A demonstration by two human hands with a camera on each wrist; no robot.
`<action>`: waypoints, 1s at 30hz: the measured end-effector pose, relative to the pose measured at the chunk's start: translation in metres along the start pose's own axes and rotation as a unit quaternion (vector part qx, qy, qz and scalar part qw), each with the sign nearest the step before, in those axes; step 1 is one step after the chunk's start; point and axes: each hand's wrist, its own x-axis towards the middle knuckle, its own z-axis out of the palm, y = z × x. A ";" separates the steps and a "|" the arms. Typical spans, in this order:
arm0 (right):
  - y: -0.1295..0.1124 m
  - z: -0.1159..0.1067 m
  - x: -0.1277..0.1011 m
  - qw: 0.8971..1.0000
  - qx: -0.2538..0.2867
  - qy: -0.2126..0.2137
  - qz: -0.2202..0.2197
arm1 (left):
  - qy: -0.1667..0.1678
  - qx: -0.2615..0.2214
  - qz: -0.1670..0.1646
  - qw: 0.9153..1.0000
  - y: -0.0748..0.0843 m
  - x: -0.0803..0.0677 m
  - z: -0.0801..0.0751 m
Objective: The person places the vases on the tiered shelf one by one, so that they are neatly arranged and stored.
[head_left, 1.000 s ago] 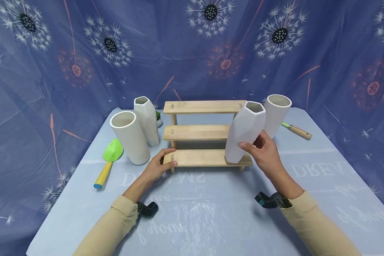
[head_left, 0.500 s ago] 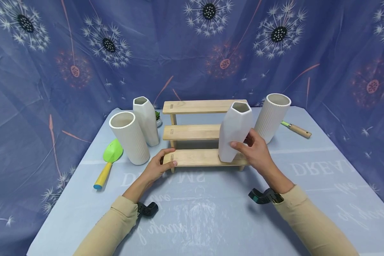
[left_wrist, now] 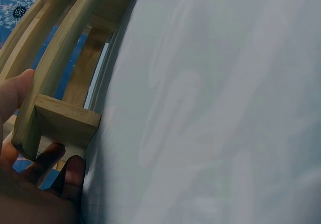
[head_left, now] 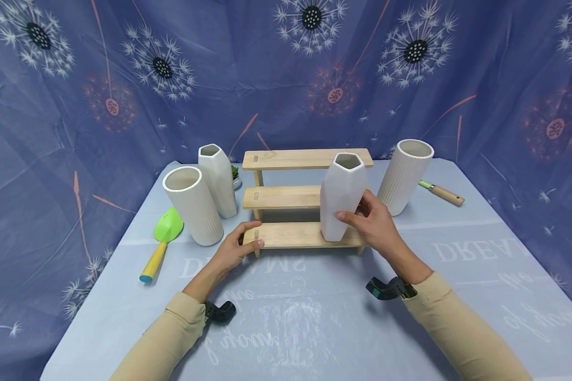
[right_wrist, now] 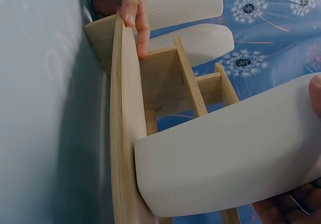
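Your right hand (head_left: 374, 225) curls round the faceted white vase (head_left: 341, 196), standing on the bottom step of the wooden rack (head_left: 299, 197); your left hand (head_left: 235, 247) pinches that step's left end. Release it tilted, and it could topple off the narrow board
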 end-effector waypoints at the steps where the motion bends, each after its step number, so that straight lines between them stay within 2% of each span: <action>1: 0.000 0.000 0.001 1.000 0.003 -0.003 0.000 | -0.001 0.001 0.000 1.000 0.000 0.000 0.000; 16: 0.000 0.006 0.004 1.000 0.007 -0.015 0.015 | -0.003 0.004 -0.008 1.000 -0.002 0.000 0.001; 30: -0.003 0.004 0.005 0.999 0.002 -0.024 0.028 | -0.003 0.005 -0.001 1.000 -0.002 0.000 0.000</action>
